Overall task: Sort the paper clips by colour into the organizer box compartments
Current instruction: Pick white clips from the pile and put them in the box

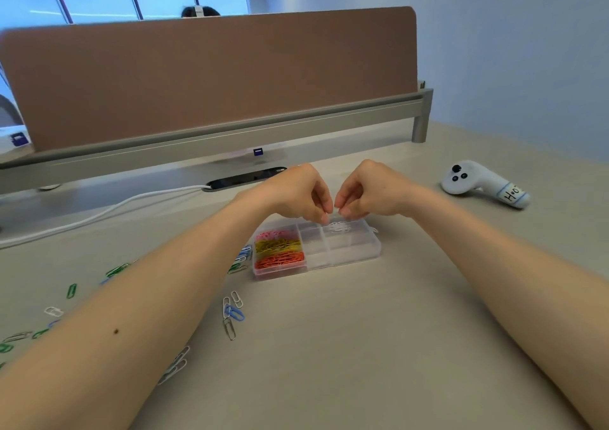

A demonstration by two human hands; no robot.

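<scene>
Both hands hovered over the far right compartment of the clear organizer box [349, 251], where white clips [339, 227] already lay. The left hand [298, 192] and right hand [370, 190] had fingertips pinched together, perhaps on a white clip, though the view was too small to tell. The step looked like dropping whites in; next would come gathering the green clips [72, 290] and blue clips [234, 312] scattered on the beige desk [362, 347]. Pink, yellow and orange were filled. A brown partition [211, 80] and a white controller [482, 182] stood beyond
</scene>
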